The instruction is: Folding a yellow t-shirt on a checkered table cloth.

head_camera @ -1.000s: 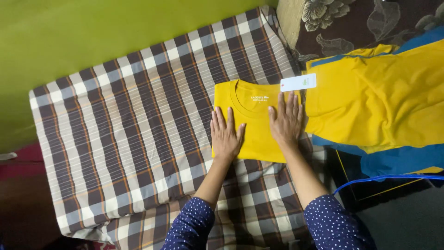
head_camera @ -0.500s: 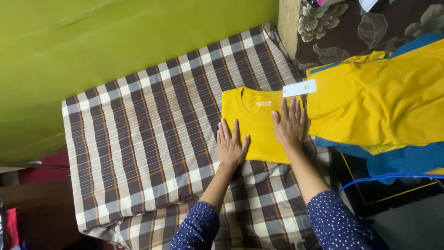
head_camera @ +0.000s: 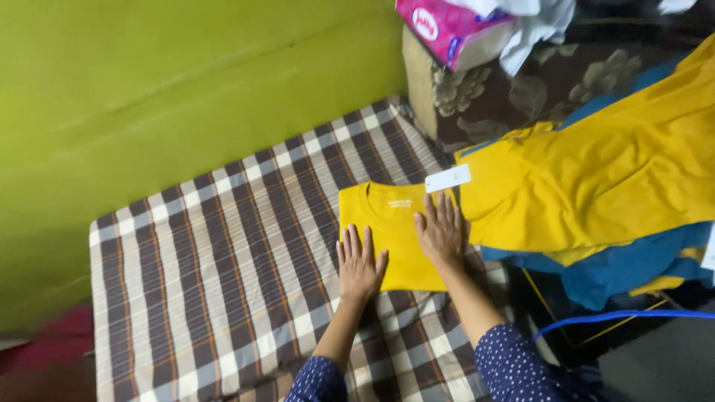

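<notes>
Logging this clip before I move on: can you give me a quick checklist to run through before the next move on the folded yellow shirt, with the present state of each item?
1. Left hand flat on the folded yellow shirt: ok.
2. Right hand flat on the shirt: ok.
3. Shirt lies wholly on the checked cloth: ok.
4. White tag tucked in: not ok, it sticks out at the collar.
5. Folded shirt apart from the yellow pile: cannot tell, edges meet.

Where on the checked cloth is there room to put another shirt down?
The checked cloth is bare between the green wall and the folded yellow shirt. It's crowded on the right: both hands, left and right, press that shirt, beside the yellow and blue clothes pile.
</notes>
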